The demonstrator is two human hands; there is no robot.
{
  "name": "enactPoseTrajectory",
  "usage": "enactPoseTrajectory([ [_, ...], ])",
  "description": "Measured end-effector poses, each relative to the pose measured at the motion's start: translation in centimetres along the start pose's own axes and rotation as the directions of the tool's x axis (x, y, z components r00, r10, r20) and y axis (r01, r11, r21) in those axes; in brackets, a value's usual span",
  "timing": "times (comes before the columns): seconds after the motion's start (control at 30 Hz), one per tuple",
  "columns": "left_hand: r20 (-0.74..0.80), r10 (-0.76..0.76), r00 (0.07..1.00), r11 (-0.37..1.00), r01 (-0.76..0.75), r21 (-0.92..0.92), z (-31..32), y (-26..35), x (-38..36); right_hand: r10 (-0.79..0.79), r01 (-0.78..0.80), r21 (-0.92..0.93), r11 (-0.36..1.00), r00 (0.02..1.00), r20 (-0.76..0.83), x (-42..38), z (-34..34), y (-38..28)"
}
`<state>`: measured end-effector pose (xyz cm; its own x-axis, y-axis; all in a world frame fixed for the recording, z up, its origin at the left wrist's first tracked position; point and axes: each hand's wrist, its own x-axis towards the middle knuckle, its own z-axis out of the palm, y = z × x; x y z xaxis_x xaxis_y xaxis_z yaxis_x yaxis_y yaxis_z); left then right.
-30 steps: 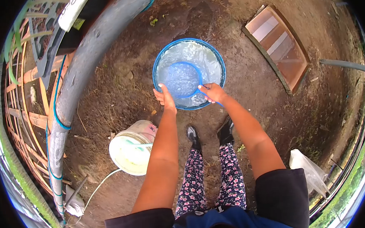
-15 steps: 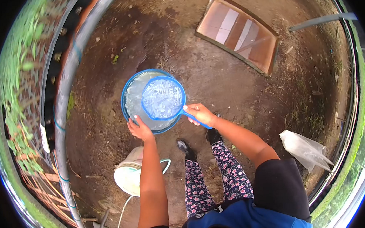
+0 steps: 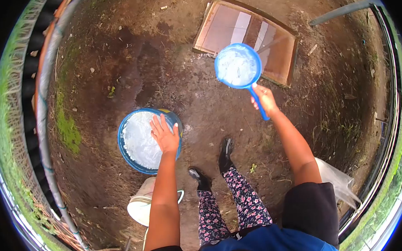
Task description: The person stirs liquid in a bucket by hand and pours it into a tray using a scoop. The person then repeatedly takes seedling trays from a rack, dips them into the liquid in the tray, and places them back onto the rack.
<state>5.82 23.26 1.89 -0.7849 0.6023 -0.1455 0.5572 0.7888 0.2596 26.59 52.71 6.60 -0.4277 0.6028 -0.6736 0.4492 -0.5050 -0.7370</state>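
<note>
My right hand (image 3: 264,100) grips the handle of a blue dipper (image 3: 238,65) filled with water. In this view the dipper overlaps the near edge of a framed tiled panel (image 3: 223,24) on the ground. My left hand (image 3: 166,134) is spread with fingers apart over the right side of a blue bucket (image 3: 122,145), which is full of rippling water. Nothing is held in that hand.
A white bucket (image 3: 139,209) stands behind my left forearm. To the right, a clear plastic bag (image 3: 338,182) lies partly behind my sleeve. A grey pole (image 3: 345,11) reaches in at upper right, and a pipe railing (image 3: 43,111) runs along the left.
The water-filled dipper has moved from over the blue bucket up and right toward the tiled panel. My left hand has spread from the bucket's near rim to over its right side.
</note>
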Motion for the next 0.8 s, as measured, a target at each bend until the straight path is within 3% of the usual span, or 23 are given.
enactPoseTrajectory([
  [0.17,0.067,-0.015,0.998,0.973,-0.001,0.229,3.9,0.2,0.7,-0.007,-0.002,-0.040,0.999,0.977,-0.212,10.3,-6.3,1.0],
  [0.4,-0.031,-0.062,0.998,0.945,0.069,0.320,6.4,-0.3,0.4,0.040,-0.074,-0.055,0.996,0.887,-0.460,18.3,-9.9,3.7],
  [0.57,-0.032,-0.087,0.996,0.948,0.093,0.306,6.8,-0.3,0.6,0.100,-0.187,-0.093,0.978,0.811,-0.577,21.0,-10.7,5.6],
  [0.8,-0.018,-0.092,0.996,0.957,0.094,0.276,6.8,-0.5,0.7,0.082,-0.409,-0.363,0.837,0.750,-0.656,23.2,-10.7,7.4],
])
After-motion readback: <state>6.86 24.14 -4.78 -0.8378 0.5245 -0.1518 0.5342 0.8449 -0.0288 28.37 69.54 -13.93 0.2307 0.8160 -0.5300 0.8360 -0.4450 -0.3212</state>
